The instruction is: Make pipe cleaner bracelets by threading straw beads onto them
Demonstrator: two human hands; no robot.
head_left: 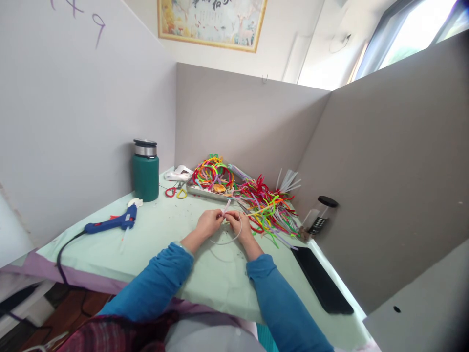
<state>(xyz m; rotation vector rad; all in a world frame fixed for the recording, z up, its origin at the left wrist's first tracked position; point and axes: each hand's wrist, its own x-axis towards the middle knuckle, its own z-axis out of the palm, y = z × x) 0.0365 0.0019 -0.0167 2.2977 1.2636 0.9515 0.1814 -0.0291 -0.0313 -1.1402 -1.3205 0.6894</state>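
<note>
Both hands meet over the middle of the pale green table. My left hand (208, 223) is closed, its fingertips pinching a thin white strand (226, 243) that curves in a loop below the fingers. My right hand (240, 226) is closed too, pinching the same strand from the other side. A short pale strip (226, 206) sticks up between the fingertips. Just beyond the hands lies a heap of colourful pipe cleaners (266, 200), and behind to the left a tray (208, 194) holds curled ones.
On the left are a blue glue gun (112, 224) with a black cord and a green bottle (145, 177). Scissors with red and yellow handles (181, 193) lie by the tray. At right are a clear jar (319, 220) and a black flat object (321, 279). Grey partitions (242, 117) surround the table.
</note>
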